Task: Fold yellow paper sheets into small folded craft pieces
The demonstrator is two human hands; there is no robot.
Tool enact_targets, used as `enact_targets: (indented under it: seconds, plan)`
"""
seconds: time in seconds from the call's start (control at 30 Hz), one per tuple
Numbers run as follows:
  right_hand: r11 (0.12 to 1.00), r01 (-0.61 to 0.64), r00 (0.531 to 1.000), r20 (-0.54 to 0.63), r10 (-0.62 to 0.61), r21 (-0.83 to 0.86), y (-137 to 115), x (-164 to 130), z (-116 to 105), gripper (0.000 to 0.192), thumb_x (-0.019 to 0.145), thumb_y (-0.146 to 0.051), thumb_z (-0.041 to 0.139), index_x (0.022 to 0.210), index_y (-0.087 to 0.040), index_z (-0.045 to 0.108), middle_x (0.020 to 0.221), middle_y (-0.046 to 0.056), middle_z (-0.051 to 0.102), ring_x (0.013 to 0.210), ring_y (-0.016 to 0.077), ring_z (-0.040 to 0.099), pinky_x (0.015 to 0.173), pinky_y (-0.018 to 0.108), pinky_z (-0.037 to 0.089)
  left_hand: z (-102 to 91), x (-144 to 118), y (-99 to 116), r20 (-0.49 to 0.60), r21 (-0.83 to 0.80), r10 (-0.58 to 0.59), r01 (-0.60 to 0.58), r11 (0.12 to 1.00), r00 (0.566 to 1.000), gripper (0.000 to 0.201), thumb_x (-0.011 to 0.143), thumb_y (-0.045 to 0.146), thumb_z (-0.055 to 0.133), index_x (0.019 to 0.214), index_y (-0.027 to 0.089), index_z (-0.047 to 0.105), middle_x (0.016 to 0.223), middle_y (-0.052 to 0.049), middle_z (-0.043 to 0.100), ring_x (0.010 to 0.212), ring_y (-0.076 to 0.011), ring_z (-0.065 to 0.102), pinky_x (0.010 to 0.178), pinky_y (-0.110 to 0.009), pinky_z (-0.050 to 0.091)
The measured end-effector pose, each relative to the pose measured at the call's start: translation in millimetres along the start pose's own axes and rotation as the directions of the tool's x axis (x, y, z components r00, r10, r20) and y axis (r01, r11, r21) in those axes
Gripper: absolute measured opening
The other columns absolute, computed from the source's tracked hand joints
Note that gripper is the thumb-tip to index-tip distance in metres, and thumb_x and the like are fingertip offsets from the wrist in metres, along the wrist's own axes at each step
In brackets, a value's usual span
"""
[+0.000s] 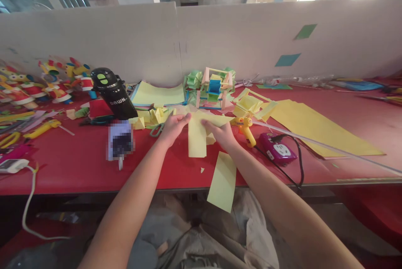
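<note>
Pinching the top of a thin yellow paper strip (197, 139) near the tabletop's front edge, left hand (172, 128) and right hand (221, 131) hold something light, floppy, easy to crease

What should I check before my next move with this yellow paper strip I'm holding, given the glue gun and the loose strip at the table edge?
1. Grip on the yellow paper strip: left hand and right hand both pinch its top edge. Ok.
2. Strip clear of the table: its lower end hangs just above the red surface. Ok.
3. Loose yellow strip: it overhangs the front edge and could slip off. Not ok.
4. Glue gun: lies right beside the right hand, nozzle direction unclear. Cannot tell.
5. Power strip: cord plugged in; whether it is switched on is not visible. Cannot tell.
6. Scissors: lying flat near the left hand. Ok.
</note>
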State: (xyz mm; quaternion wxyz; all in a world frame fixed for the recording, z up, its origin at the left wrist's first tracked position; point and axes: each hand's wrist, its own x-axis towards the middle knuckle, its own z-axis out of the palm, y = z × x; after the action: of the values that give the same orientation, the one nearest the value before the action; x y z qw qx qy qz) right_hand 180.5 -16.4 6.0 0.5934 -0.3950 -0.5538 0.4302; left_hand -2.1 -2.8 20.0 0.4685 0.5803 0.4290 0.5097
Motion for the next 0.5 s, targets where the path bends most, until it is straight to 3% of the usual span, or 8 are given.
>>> enact_targets:
  seconds: [0.1,0.23,0.4,0.5]
  plan:
    - [0.999,0.040,0.998,-0.047,-0.042,-0.030,-0.6,0.2,-0.1,0.033,0.073,-0.049,0.077,0.087,-0.019,0.071,0.097,0.008,0.075,0.096,0.0270,0.069,0.081,0.039,0.057,-0.5,0.6,-2.1,0.100,-0.018,-0.054,0.057,0.998,0.993,0.045,0.063,0.058,0.081,0.076,0.016,0.073,0.073,-0.005,0.071,0.078,-0.0240,0.067,0.085,-0.043,0.053]
    - [0.997,0.050,0.997,-0.058,-0.054,-0.055,-0.4,0.3,0.7,0.031,0.075,-0.048,0.075,0.085,-0.019,0.071,0.097,0.007,0.075,0.095,0.0262,0.069,0.081,0.039,0.057,-1.9,1.1,-4.3,0.028,0.036,-0.072,0.071,0.997,0.997,0.042,0.064,0.055,0.081,0.078,0.015,0.075,0.076,-0.006,0.073,0.082,-0.0270,0.069,0.086,-0.046,0.054]
    - [0.999,0.045,0.988,-0.147,-0.048,-0.027,2.3,2.1,-0.7,0.033,0.072,-0.050,0.077,0.084,-0.020,0.070,0.099,0.008,0.076,0.097,0.0274,0.069,0.084,0.040,0.057,-4.6,0.8,-8.3,0.106,0.093,-0.094,0.084,0.992,0.990,0.036,0.070,0.050,0.078,0.084,0.017,0.077,0.086,-0.007,0.077,0.088,-0.0268,0.070,0.087,-0.043,0.054]
    - [0.999,0.016,0.990,-0.141,-0.020,-0.028,3.2,3.1,-1.7,0.035,0.071,-0.051,0.077,0.086,-0.020,0.071,0.101,0.008,0.075,0.100,0.0284,0.068,0.084,0.040,0.057,-5.9,2.1,-12.5,0.079,0.150,-0.060,0.048,0.987,0.995,0.035,0.072,0.051,0.076,0.081,0.018,0.077,0.083,-0.007,0.076,0.085,-0.0269,0.070,0.083,-0.042,0.055]
